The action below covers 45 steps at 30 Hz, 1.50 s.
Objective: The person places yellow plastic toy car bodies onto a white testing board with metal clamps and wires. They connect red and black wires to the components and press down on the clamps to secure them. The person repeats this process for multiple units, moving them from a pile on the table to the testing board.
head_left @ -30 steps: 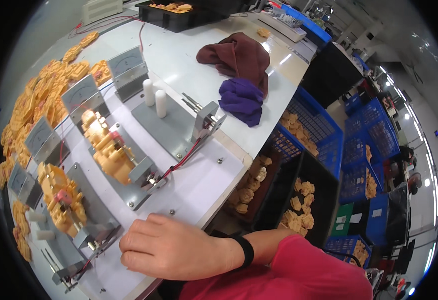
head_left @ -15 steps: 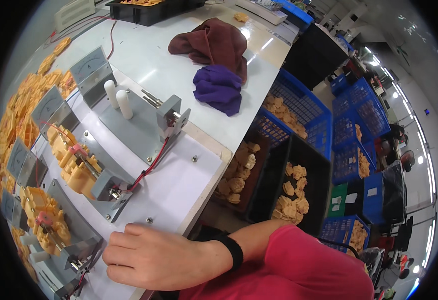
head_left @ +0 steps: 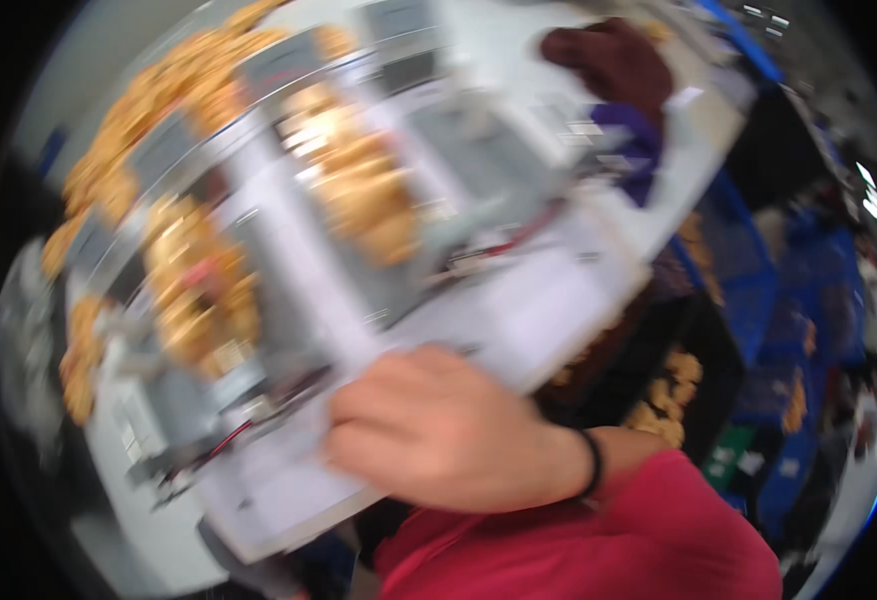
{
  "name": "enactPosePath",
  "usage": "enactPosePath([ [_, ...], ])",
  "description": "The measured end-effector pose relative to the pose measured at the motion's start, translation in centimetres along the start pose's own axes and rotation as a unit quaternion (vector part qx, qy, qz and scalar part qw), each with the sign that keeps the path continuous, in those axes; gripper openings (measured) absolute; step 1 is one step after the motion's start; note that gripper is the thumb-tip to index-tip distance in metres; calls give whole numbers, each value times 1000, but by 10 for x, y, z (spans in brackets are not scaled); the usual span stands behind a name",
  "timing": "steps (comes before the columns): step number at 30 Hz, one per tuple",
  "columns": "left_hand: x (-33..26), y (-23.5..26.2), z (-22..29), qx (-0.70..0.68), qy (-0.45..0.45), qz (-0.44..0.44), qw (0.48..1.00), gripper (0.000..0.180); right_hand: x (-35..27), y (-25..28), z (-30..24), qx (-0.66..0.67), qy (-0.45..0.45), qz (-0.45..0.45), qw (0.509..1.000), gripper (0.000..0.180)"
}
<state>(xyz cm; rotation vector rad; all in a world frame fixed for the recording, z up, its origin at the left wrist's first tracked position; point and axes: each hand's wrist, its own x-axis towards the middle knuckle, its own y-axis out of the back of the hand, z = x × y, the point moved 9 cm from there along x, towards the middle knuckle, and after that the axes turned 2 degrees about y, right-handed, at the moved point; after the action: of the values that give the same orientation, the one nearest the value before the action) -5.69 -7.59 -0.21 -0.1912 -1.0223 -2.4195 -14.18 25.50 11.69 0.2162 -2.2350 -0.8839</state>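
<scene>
My right hand (head_left: 448,430), with a black wristband, hovers over or rests on the white tabletop's near edge; I cannot tell which. Its fingers are curled in a loose fist, smeared by motion, and hide anything inside. My left hand is out of sight. Left of the hand stands a grey test fixture (head_left: 273,290) bearing a yellow-orange plastic part (head_left: 203,290) with a pink piece on it. Beyond the knuckles a second yellow-orange plastic part (head_left: 368,195) lies on another grey fixture. Farther right, a third fixture (head_left: 488,150) carries no plastic part. Grey meters (head_left: 283,68) stand behind the fixtures.
Many yellow-orange parts (head_left: 148,120) are heaped along the far left side. A maroon cloth (head_left: 623,75) and a purple cloth (head_left: 633,150) lie at the back right. Beside the table on the right are a black bin of parts (head_left: 713,345) and blue crates (head_left: 748,250).
The view has swung left and blurred, so the fixtures and cloths appear farther right. My right hand keeps its curled shape. More of the leftmost fixture and the table's near edge now shows.
</scene>
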Motion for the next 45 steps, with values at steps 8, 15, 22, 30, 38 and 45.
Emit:
enactPosePath([
  [8,8,-11,61,112,-72,-14,991,37,5,-7,1,-15,-25,-30,999,21],
  [15,7,-9,64,102,-89,8,991,37,5,-5,-1,-31,-31,-34,998,21],
  [22,10,-9,67,111,-101,8,989,34,10,-7,-1,-42,-45,-38,997,19],
  [30,9,-4,72,111,-111,26,987,25,11,-12,-2,-54,-50,-42,996,19],
  [38,15,-3,73,152,-109,32,982,26,4,-12,0,-42,-132,-49,989,13],
  [45,15,-1,78,142,-104,23,984,27,1,-14,1,-45,-118,-69,990,13],
])
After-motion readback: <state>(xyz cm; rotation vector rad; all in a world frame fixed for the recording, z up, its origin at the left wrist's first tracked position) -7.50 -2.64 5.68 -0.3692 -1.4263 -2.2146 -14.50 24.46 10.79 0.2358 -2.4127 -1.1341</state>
